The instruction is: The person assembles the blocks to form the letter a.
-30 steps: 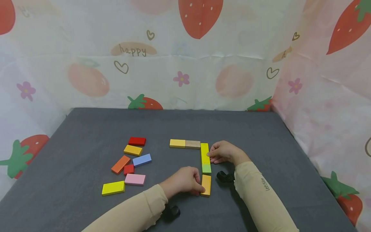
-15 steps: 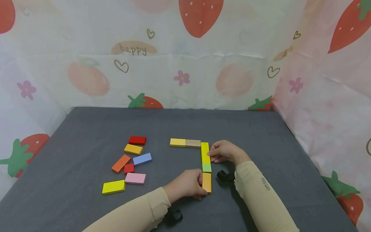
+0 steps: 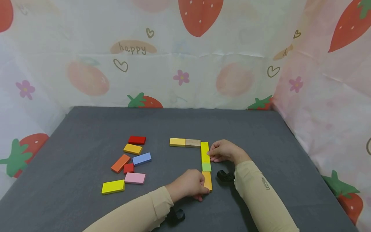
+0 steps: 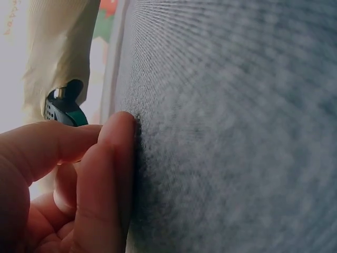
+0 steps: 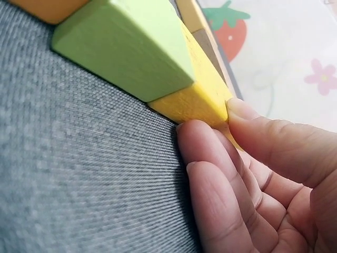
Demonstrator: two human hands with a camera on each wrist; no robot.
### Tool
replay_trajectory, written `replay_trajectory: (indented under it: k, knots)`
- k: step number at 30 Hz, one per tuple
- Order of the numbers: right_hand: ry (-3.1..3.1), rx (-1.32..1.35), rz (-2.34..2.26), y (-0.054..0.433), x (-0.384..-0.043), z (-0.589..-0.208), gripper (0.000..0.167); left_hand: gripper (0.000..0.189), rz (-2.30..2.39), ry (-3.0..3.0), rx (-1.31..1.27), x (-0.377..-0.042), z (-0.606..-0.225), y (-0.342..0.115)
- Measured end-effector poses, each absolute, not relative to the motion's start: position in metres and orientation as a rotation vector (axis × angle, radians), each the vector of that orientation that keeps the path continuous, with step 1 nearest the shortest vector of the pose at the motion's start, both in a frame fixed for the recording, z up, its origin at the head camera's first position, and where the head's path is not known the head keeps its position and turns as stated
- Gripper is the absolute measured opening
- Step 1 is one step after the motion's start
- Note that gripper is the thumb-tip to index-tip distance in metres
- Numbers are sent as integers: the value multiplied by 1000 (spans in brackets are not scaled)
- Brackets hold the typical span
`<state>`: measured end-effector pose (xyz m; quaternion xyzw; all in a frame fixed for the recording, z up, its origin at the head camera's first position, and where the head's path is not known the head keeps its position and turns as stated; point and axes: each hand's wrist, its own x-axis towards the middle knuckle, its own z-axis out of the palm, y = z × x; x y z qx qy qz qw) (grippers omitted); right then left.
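A column of flat wooden blocks runs toward me on the grey table. At its far end lies a bright yellow block (image 3: 204, 148), then a green block (image 3: 206, 167), then an orange-yellow block (image 3: 207, 182). My left hand (image 3: 188, 184) holds the orange-yellow block by its near left corner; in the left wrist view my fingers (image 4: 100, 195) hide the block. My right hand (image 3: 227, 151) pinches the bright yellow block's right edge, thumb on top and fingertips low at its side. In the right wrist view the green block (image 5: 124, 50) meets the yellow one end to end.
A pale yellow block (image 3: 177, 142) and a plain wood block (image 3: 192, 143) make a row joining the column's far end. Left of it lie scattered blocks: red (image 3: 137, 140), blue (image 3: 142, 159), orange (image 3: 120, 163), pink (image 3: 134, 178) and yellow (image 3: 113, 187). A printed curtain (image 3: 200, 80) surrounds the table.
My left hand has moved slightly right, sliding the orange-yellow block away from me, closing the gap so it now meets the green block. My right hand has stayed on the bright yellow block.
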<state>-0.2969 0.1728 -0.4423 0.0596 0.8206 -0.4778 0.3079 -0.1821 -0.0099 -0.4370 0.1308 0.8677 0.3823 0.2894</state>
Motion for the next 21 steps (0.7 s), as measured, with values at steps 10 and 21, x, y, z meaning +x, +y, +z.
replay_trajectory:
  k: [10, 21]
  knots:
    - [2168, 155, -1269, 172, -297, -443, 11, 29, 1046, 2348, 369, -185, -439, -16]
    - [2169, 159, -1276, 173, -297, -444, 11, 27, 1050, 2378, 360, -187, -438, -17]
